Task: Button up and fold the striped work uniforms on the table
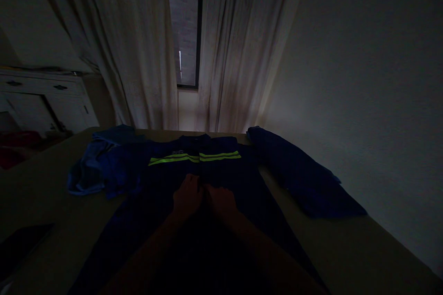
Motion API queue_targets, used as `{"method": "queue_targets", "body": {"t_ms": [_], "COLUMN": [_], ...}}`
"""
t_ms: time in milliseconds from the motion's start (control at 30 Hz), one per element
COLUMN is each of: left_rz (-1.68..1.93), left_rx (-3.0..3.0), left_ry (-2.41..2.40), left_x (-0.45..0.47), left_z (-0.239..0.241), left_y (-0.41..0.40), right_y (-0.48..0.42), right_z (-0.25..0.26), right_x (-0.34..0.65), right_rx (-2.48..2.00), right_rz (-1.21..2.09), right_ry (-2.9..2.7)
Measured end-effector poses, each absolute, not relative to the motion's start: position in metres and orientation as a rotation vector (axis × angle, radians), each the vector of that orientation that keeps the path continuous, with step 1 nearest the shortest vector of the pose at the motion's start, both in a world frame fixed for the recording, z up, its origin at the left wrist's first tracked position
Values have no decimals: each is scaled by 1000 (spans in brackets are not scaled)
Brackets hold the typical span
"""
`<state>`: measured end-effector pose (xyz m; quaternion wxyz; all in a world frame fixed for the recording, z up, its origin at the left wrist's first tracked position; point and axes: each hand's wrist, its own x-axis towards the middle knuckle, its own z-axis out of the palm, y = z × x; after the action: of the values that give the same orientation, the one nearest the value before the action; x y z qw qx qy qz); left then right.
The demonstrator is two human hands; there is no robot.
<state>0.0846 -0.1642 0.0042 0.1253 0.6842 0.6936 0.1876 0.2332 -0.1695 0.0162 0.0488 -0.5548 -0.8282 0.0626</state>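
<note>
Dark navy jacket (204,179) with two bright yellow-green stripes across its chest, lighter blue garment (104,166) crumpled at its left, dark navy folded garment (304,179) at its right, pale beige table (346,249), off-white curtains (138,46), white cabinet (44,101) with dark handles.

You were in a dark room. Pale curtains (224,46) hung on both sides of a thin window (183,23). A white cupboard (44,101) sat at your left, a bare wall (363,78) at your right.

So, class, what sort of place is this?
Likely a dim room at home: long pale curtains at a window, a white cabinet with drawers, and a dark blue yellow-striped jacket spread on a table.
</note>
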Motion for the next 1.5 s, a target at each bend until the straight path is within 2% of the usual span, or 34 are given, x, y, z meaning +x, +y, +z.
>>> {"method": "queue_targets", "body": {"t_ms": [167, 500, 800, 1000, 1200, 1400, 1500], "left_rz": [490, 638, 728, 787, 879, 849, 824], "left_rx": [1878, 1860, 1840, 1786, 1891, 2067, 2145], "left_ry": [2005, 1885, 1772, 1856, 1729, 1611, 1635], "left_x": [79, 63, 60, 65, 65, 63, 63], "left_z": [10, -3, -1, -3, -7, -13, -13], "left_y": [-142, -120, -115, -120, -119, -122, -124], "right_y": [-169, -140, -138, -129, -129, -127, -131], "right_z": [9, 18, 8, 9, 10, 12, 13], "right_x": [239, 218, 222, 226, 235, 238, 237], "right_rx": [-1517, -1746, -1631, -1539, -1520, -1697, -1605], "right_rz": [87, 81, 113, 100, 195, 230, 246], "right_ry": [-2454, -2469, -2426, -2535, -2345, -2164, -2136]}}
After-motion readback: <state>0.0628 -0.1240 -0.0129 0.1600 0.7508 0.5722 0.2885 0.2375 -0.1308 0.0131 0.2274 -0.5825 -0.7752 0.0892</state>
